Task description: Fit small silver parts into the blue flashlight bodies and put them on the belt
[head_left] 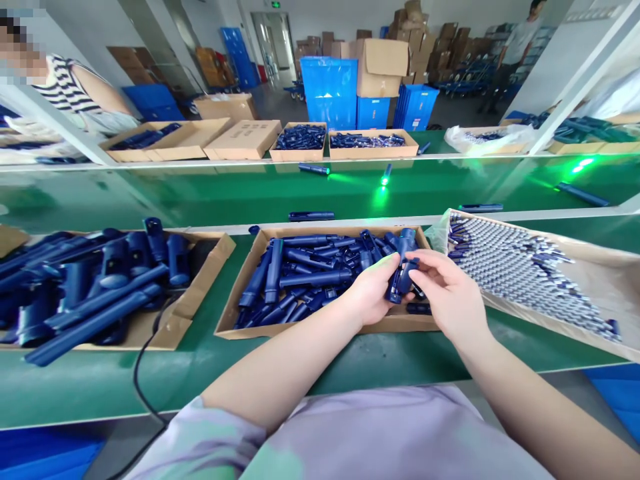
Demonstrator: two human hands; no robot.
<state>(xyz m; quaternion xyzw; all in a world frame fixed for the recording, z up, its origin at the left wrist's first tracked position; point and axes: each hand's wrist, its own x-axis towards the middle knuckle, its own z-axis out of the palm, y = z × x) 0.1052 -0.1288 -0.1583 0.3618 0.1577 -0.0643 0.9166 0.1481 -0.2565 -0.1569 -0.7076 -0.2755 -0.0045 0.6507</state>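
Over the middle carton, my left hand (374, 288) is closed around a dark blue flashlight-like tube (400, 283), held at a steep tilt. My right hand (453, 293) pinches the same tube from the right, thumb and fingers on its side; whether a small part sits between the fingertips is hidden. Beneath both hands lies the middle carton (225, 323), filled with similar blue tubes (315, 277). To the right, an open carton (613, 267) holds rows of small silver-and-blue cylindrical parts (525, 273).
At left stands another carton (200, 293) of larger blue pieces, with a black cable (137, 373) beside it. Several tubes, some glowing green, lie on the green belt (225, 193) behind. Small cartons (245, 140) line the far shelf. A person (83, 93) is at far left, another (520, 47) at back right.
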